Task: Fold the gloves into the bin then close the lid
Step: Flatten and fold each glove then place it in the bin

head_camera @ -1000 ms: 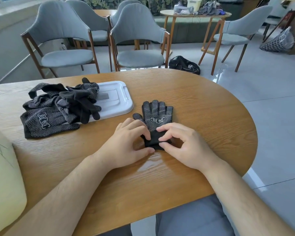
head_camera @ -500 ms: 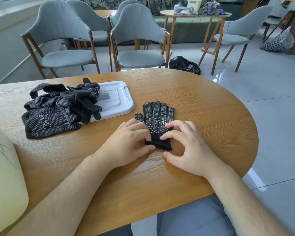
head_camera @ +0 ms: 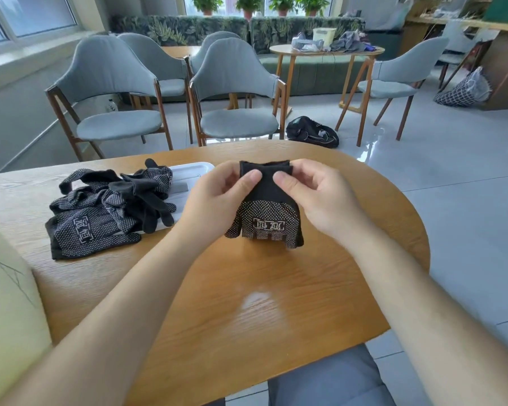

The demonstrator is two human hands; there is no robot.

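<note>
Fingers (head_camera: 251,177) pinch glove (head_camera: 269,218), wooden table (head_camera: 247,303) (chairs (head_camera: 235,83) beyond)

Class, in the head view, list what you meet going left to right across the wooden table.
pale bin → pile of gloves → left hand → held glove → right hand

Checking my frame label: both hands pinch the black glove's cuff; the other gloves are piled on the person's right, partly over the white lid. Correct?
One error: in the head view the pile of gloves sits on the person's left, not right. Otherwise fine: left hand and right hand pinch the black glove at its cuff, and the pile partly covers the white lid.
</note>
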